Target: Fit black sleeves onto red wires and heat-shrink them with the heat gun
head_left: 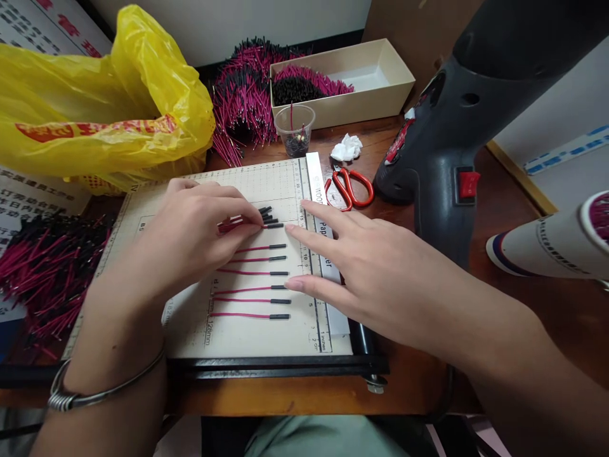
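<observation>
Around the board's middle, with twelve at its far edge, the table (285, 398) carries the board (247, 339), which is printed with rulers and grid lines. The yellow bag (157, 82) slumps at eleven o'clock, and the heat gun (442, 139), with a red switch, stands at two. The open box (361, 108) is at one o'clock, partly filled with pink, black-ended wires. More lie in heaps: the far heap (247, 82) at twelve, the near heap (47, 273) at nine.

The left hand (204, 219) reaches over the board; its thumb and index finger are pinched on a single wire (273, 225), whose black end points to three o'clock. The right hand (366, 260) comes in from four with fingers spread and grasping nothing. Its thumb tip is at a black end in the row; I cannot tell whether it presses.

The paper cup (537, 244) leans at three, the red-handled scissors (351, 190) lie at two, the clear cup (295, 130) is at one, and the tissue (347, 148) between those two. Six wires form the row (278, 273) on the board, below the pinched one, black ends toward three. A small bunch (269, 212) lies just beyond the pinched wire.
</observation>
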A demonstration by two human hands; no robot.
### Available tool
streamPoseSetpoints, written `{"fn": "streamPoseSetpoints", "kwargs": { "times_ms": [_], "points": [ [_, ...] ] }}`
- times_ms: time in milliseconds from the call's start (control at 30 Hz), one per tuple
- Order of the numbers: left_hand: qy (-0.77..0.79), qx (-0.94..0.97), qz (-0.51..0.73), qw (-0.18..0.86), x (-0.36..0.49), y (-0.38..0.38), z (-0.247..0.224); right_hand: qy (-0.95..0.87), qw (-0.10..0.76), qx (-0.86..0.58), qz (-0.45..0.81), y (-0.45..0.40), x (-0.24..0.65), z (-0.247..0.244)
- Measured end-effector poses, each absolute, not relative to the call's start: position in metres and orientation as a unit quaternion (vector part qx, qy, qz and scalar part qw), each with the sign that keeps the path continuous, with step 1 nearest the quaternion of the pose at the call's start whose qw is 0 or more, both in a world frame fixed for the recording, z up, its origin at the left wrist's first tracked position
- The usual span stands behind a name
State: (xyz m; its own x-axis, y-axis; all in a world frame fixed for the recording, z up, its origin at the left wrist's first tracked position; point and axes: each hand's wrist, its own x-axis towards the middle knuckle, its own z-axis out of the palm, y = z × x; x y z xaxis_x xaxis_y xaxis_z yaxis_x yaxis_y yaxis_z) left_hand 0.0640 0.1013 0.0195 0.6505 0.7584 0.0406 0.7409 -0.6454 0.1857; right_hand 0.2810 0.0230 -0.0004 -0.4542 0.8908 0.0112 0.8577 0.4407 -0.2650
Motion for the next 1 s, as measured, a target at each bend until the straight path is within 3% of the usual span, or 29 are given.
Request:
{"fn": "streamPoseSetpoints", "kwargs": {
  "times_ms": [333, 1000],
  "points": [
    [0.393, 0.909, 0.096, 0.098, 0.061, 0.103, 0.014, -0.863, 0.123, -0.487, 0.056, 0.018, 0.286, -0.009],
    [0.349, 0.923, 0.125, 0.106, 0.055, 0.107, 0.007, -0.868, 0.118, -0.481, 0.039, 0.016, 0.285, -0.009]
  ]
}}
